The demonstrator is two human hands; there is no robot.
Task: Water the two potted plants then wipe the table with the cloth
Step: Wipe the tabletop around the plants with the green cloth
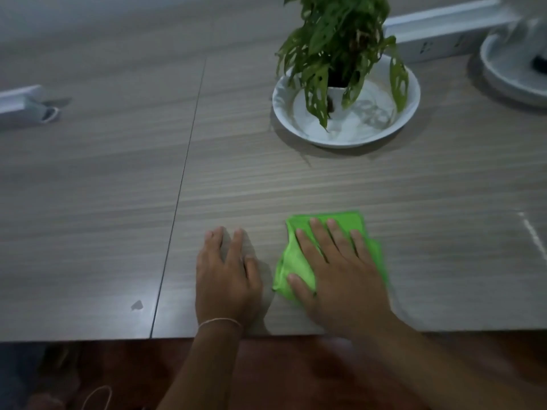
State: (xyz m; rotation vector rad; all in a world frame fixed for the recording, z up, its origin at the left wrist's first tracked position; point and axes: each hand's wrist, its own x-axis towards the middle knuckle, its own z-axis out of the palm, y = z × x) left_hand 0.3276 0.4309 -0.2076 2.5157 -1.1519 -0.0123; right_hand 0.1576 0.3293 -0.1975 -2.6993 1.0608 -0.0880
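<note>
A folded bright green cloth (pixel 296 261) lies on the wood-grain table (pixel 118 187) near its front edge. My right hand (pixel 340 270) presses flat on top of the cloth with fingers spread. My left hand (pixel 228 273) rests flat on the bare table just left of the cloth, holding nothing. Behind them, a leafy green potted plant (pixel 334 45) stands in a white saucer (pixel 296 125). A second white saucer (pixel 503 75) shows at the far right edge; its plant is cut off from view.
A white power strip (pixel 438 28) lies behind the plant. Another white object (pixel 20 105) with a face mask beside it sits at the left edge. A seam (pixel 183 179) runs across the table. A small wet mark (pixel 136 305) lies near the front edge.
</note>
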